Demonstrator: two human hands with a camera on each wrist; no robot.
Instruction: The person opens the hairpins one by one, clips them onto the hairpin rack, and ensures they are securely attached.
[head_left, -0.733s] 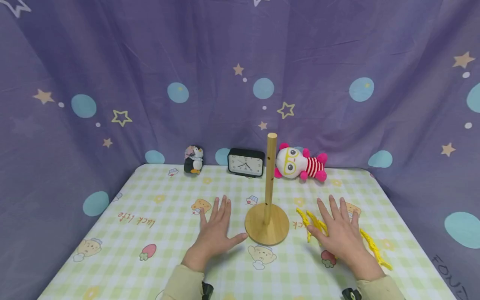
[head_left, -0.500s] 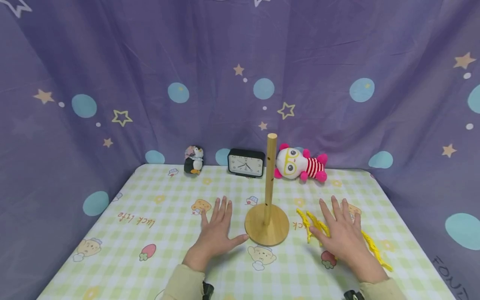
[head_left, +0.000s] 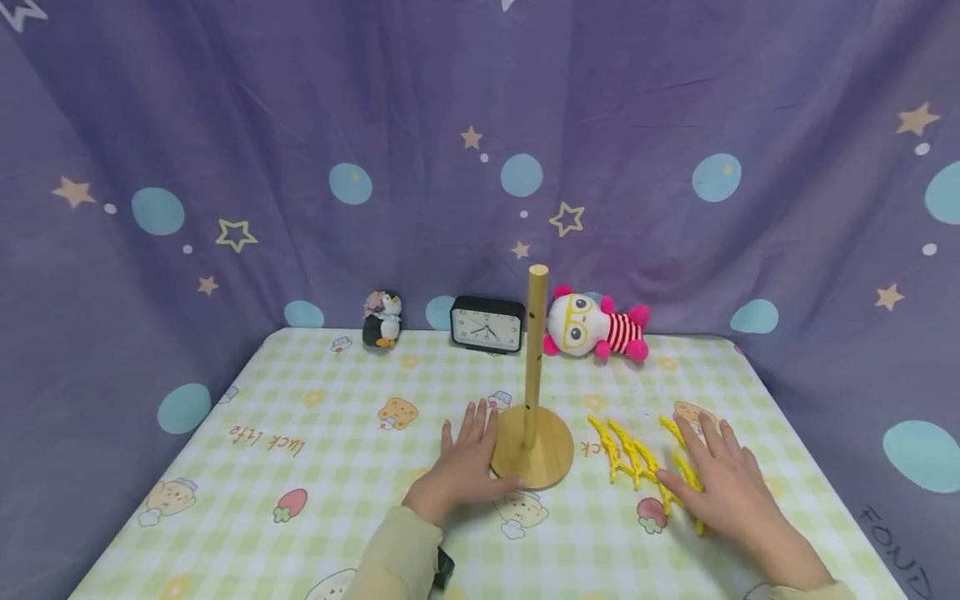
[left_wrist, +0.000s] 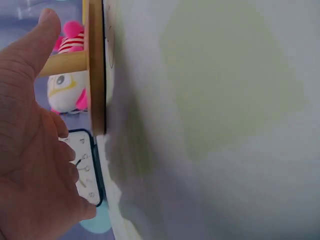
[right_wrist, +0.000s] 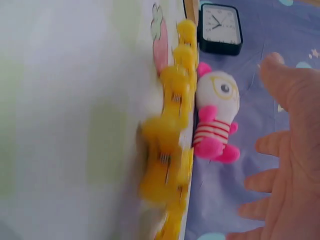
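Note:
A wooden stand, with a round base point(head_left: 555, 458) and an upright pole point(head_left: 534, 358) with small dark holes, is at mid-table in the head view. My left hand point(head_left: 461, 471) is beside the base's left edge, fingers extended, thumb toward its front; whether it touches cannot be told. Several yellow plastic clips point(head_left: 637, 458), like clothespins with metal springs, lie right of the stand. My right hand point(head_left: 731, 492) hovers over the rightmost ones, fingers spread, partly hiding them. In the right wrist view, the yellow clips point(right_wrist: 165, 160) stay apart from the palm.
Along the back edge are a penguin figure point(head_left: 383, 321), a black alarm clock point(head_left: 487, 325) and a pink-and-white plush toy point(head_left: 596, 325). A purple star-print curtain point(head_left: 435, 100) hangs behind the checked tablecloth point(head_left: 247, 475).
My left hand has moved right, closer to the stand's base. My right hand has also shifted right and slightly down, uncovering more yellow clips. The head view has turned slightly.

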